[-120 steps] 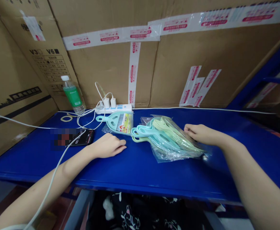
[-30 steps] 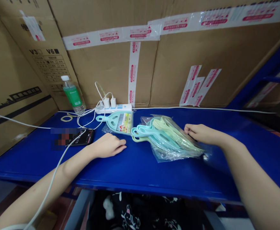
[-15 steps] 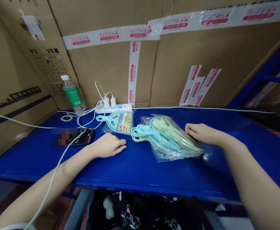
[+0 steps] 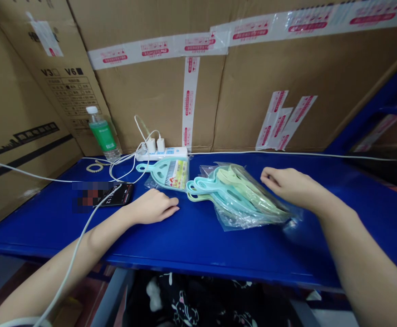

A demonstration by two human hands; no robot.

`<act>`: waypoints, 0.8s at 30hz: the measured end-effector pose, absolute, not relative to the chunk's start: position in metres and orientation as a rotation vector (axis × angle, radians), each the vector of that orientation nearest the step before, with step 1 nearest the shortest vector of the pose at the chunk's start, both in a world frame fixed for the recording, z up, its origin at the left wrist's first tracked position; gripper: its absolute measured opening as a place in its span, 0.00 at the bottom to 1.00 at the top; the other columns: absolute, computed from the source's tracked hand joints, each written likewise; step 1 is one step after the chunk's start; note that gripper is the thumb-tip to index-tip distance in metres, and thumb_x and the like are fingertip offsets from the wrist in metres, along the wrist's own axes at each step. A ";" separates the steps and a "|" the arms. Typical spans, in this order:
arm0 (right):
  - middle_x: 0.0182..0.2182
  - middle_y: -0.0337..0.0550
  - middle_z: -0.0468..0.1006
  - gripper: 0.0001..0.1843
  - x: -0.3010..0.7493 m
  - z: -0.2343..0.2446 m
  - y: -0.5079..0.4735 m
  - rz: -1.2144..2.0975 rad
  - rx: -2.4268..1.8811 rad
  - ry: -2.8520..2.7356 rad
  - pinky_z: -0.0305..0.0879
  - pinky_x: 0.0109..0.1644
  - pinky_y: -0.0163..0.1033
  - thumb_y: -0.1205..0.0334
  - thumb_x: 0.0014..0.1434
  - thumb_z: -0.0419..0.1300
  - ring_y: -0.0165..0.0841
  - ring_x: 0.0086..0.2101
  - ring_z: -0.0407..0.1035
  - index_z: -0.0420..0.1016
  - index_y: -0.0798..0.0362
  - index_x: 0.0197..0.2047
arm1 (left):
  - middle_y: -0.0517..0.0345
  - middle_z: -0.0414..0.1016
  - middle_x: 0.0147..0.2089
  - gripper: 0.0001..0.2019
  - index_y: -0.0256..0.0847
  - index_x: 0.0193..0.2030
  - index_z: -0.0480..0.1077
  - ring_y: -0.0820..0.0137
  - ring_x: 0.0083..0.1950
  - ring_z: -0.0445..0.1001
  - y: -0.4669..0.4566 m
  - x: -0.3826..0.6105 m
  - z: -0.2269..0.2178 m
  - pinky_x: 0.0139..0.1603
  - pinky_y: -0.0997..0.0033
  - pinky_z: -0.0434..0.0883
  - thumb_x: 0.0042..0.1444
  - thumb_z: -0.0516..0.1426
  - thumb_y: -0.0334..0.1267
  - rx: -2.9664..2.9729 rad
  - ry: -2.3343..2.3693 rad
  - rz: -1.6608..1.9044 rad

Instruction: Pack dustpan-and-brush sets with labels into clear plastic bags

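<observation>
Blue table [image 4: 191,254] against cardboard walls [image 4: 144,95], the rear wall crossed by white tape [image 4: 126,55] with red print. White cord [image 4: 286,153] along the back edge. Bottle [image 4: 105,137] at the left rear; power strip [image 4: 178,155] at the foot of the cardboard.

Dustpan pile [image 4: 234,195], blue and green in clear plastic, lies mid-table between the 2 hands, handles leftward. 1 bagged dustpan [image 4: 159,170] just in front of the strip. Left hand [image 4: 154,206] on the table, fingers curled closed. Right hand [image 4: 281,183] just beside the pile, fingers curled in; cannot tell whether it touches plastic.

Room to move: narrow gap from left hand to handles; broader blue stretch from pile to front edge.
</observation>
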State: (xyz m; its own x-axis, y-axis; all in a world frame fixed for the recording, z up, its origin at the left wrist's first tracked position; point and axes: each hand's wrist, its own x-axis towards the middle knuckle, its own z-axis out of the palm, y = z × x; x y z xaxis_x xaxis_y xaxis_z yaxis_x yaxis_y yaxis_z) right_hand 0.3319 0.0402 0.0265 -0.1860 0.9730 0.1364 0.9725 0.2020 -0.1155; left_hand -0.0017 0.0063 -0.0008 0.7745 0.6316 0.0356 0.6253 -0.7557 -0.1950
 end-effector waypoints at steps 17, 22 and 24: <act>0.65 0.58 0.56 0.41 0.294 0.018 0.007 0.038 -0.967 -2.530 0.59 0.59 0.59 0.42 0.58 0.53 0.50 0.63 0.51 0.47 0.52 0.68 | 0.63 0.67 0.18 0.14 0.40 0.28 0.65 0.71 0.20 0.67 0.007 0.000 -0.001 0.23 0.72 0.54 0.64 0.47 0.37 -2.718 -0.977 0.049; 0.63 0.56 0.60 0.37 0.288 0.013 0.005 -0.092 -0.997 -2.507 0.58 0.61 0.57 0.51 0.61 0.50 0.47 0.62 0.54 0.44 0.54 0.69 | 0.62 0.70 0.20 0.15 0.40 0.28 0.64 0.73 0.20 0.67 0.007 0.001 -0.001 0.24 0.71 0.57 0.65 0.45 0.38 -2.644 -0.981 -0.068; 0.62 0.58 0.62 0.39 0.282 0.010 0.001 -0.200 -1.042 -2.473 0.59 0.60 0.58 0.51 0.61 0.50 0.48 0.61 0.56 0.42 0.56 0.70 | 0.62 0.71 0.21 0.14 0.40 0.29 0.64 0.72 0.20 0.67 0.007 0.001 -0.001 0.24 0.71 0.57 0.65 0.45 0.38 -2.621 -0.987 -0.111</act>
